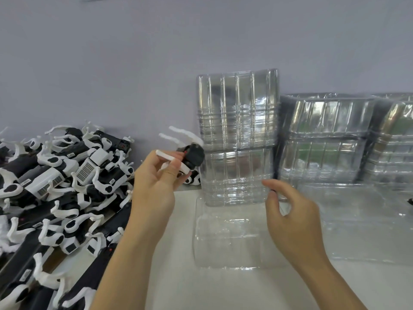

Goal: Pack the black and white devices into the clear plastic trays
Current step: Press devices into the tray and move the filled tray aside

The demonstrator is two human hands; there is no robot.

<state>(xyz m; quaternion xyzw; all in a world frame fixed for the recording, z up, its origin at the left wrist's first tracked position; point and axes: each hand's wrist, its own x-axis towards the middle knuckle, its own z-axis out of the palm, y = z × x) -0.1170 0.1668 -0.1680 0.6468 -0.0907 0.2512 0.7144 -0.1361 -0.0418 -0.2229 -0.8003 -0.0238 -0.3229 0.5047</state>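
Pile of black and white devices [62, 186]: largest mass in view, heaped to the outside of the left hand, bodies overlapping, white curved arms sticking up at all angles. Arms look thin; likely to snag on neighbours when one unit is lifted out.

Stacks of clear plastic trays [324, 139]: stand against the wall beyond the right hand, extending further right. One stack stands on edge just above the right hand's fingertips.

Open tray [228, 238]: lies flat on the white table [178, 287] between the two forearms, no device in it. Thin, glossy, ribbed; judged light, flexible and slippery, apt to skid if pushed from one side.

Upright tray [237, 175]: held on edge by the right hand [290, 218], fingers curled and pinching its lower right corner. Motion blur makes the exact contact hard to confirm.

Left hand [154, 182]: raised, fingers curled round a single device [192, 156], black round end toward the trays, white arms projecting up and away from the palm.

Handling judgement: device looks rigid and moderately light. Grip by the black body; the white arms appear the fragile part. Take the tray by its rim or corner, where the flange stiffens it.
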